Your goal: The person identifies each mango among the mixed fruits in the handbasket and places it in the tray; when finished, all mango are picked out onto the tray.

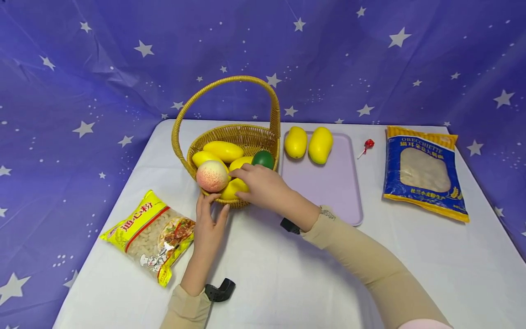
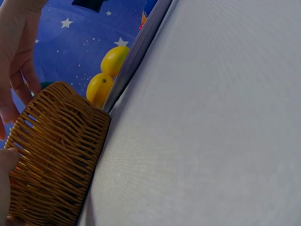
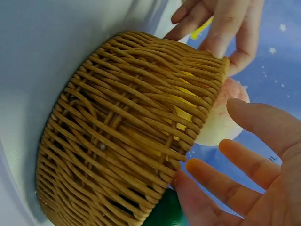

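Note:
In the head view, a wicker basket (image 1: 250,132) with a tall handle holds several yellow mangoes (image 1: 223,151), a round green thing (image 1: 263,159) and a pinkish-white peach (image 1: 212,176). My left hand (image 1: 210,230) rests its fingers against the basket's front rim, just below the peach. Over the basket's front right reaches my right hand (image 1: 265,186), its fingers close to a mango low in the basket. The right wrist view shows those fingers (image 3: 221,181) spread and relaxed beside the rim, gripping nothing. Whether they touch a mango cannot be made out.
Right of the basket lies a lilac tray (image 1: 333,192) bearing two mangoes (image 1: 320,145) at its far end. Farther right are a red lollipop (image 1: 368,144) and a blue orecchiette bag (image 1: 425,171). A yellow pasta bag (image 1: 152,237) lies at left.

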`<state>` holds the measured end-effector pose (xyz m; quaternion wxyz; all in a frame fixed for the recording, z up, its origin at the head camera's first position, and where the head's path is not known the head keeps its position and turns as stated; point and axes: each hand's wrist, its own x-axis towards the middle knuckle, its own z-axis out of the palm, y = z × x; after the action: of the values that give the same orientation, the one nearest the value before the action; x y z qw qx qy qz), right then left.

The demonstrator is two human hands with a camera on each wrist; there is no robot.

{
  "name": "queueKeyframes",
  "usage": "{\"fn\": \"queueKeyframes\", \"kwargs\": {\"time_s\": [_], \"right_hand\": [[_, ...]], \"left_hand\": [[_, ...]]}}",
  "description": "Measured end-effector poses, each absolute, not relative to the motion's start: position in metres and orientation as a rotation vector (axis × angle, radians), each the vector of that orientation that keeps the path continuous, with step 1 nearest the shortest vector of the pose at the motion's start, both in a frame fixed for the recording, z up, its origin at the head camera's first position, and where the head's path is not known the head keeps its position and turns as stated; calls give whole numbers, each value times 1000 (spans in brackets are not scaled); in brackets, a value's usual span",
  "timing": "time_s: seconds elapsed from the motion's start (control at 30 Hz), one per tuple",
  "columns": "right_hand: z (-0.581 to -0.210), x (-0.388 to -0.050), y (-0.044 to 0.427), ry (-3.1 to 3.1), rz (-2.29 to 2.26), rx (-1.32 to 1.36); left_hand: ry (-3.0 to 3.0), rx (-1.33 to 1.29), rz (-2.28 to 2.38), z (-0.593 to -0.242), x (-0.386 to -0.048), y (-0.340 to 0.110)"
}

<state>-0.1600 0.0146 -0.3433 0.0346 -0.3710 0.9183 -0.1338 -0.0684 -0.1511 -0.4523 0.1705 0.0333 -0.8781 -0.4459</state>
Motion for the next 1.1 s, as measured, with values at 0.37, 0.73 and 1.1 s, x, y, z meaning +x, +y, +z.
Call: {"fn": "queueKeyframes", "kwargs": {"time_s": [0.37,0.73,1.1], "right_hand": [[-347,-170,3,2831,-146,-1110],[-343,-185,-8,2736,-1,-1089],[-345,-193,-6,2676,-27,-1168]], "left_hand": [[-2502,100,-1281,-450,-69,-150],[-2505,120,-1276,-448,-69,-149],[-2519,131,-1280,-450,-68,-151]]}}
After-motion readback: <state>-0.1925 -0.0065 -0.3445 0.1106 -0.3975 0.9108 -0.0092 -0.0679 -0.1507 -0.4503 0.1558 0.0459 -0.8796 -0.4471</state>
